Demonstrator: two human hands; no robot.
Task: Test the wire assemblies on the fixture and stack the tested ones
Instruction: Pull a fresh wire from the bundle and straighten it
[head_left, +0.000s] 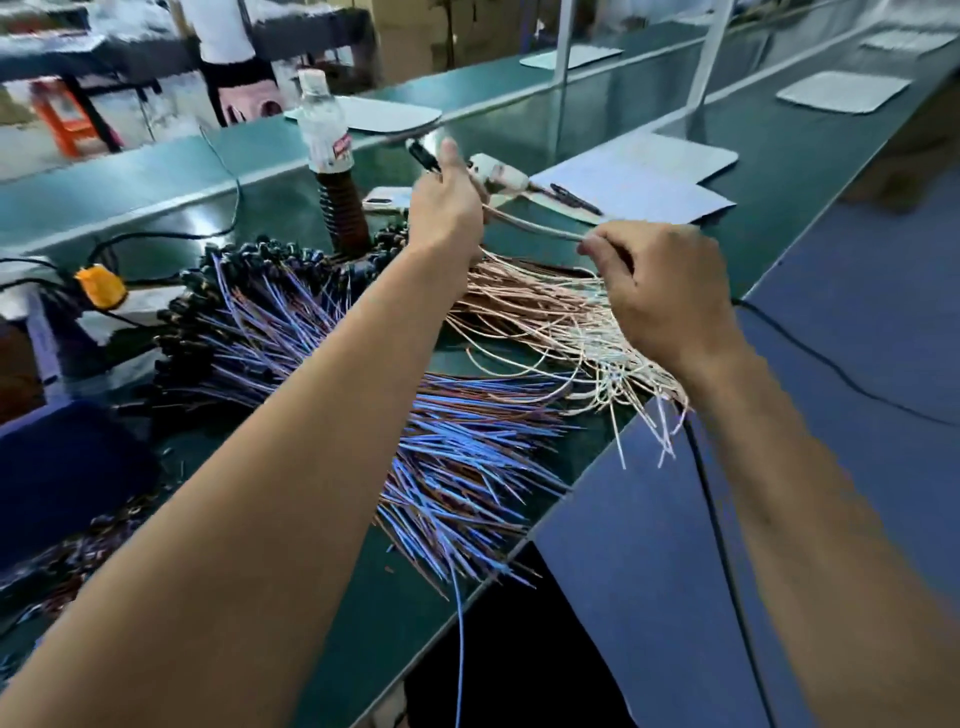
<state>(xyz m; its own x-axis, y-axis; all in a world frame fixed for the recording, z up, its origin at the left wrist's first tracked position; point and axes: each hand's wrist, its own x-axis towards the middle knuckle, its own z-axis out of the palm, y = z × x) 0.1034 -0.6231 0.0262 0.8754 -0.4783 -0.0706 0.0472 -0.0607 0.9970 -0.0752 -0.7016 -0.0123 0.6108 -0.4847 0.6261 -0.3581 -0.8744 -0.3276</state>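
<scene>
At the nine o'clock edge of the green bench sits a small unit with a yellow-orange cap, dark leads running off it. Next to the right, a heap of blue-and-brown wire assemblies with black ends fans from about ten o'clock down toward six. A half-full drink bottle stands behind the heap, near eleven o'clock.

The left hand, reaching toward twelve o'clock, pinches the black connector end of one wire assembly, with the thumb raised. Just beyond its fingers, at about one o'clock, lies a white fixture; whether the connector touches it cannot be told. The assembly's pale wire runs rightward, taut, to the right hand, whose curled fingers pinch the wire's free end. Under that hand a second heap of pinkish-white wire assemblies spreads toward four o'clock, its tips overhanging the bench edge. Farther right, at two o'clock, a pen rests on white paper.

The step in hand looks like the testing of a single assembly, connector being brought to or from the fixture. If it is not yet seated, the next move calls for lining the connector up squarely with the fixture while the right hand keeps the wire clear of the loose heap; after that, laying it parallel on the stack.
</scene>
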